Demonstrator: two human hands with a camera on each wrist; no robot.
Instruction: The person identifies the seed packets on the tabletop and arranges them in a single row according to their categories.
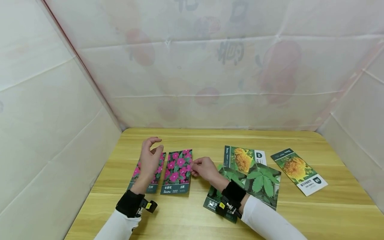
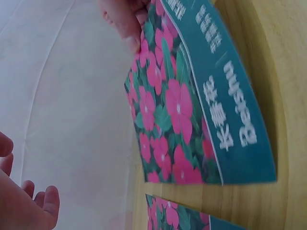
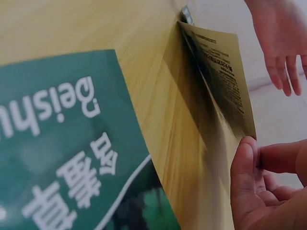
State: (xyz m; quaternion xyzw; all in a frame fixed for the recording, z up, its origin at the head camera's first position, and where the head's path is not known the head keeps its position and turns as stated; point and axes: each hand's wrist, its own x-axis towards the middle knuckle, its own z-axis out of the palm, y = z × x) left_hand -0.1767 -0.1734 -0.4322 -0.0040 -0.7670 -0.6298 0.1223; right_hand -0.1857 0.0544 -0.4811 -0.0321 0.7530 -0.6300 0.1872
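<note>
My right hand [image 1: 205,168] pinches the right edge of a seed packet with pink flowers [image 1: 177,170] between thumb and fingers. In the right wrist view its printed pale back [image 3: 223,76] shows, with that edge lifted off the table and the packet tilted. Over a second pink-flower packet [image 1: 159,170] to the left, my left hand [image 1: 149,158] hovers with bent, parted fingers and nothing in them. The left hand and forearm hide part of this packet. A corner of the lower packet [image 2: 172,213] shows in the left wrist view.
Two green-leaf packets [image 1: 264,183] lie at the right, one partly under my right forearm. Behind them an orange-flower packet [image 1: 243,158] is partly covered, and another orange-flower packet [image 1: 297,170] lies slanted farther right. Pale sheeting [image 1: 192,83] walls the wooden table [image 1: 186,223].
</note>
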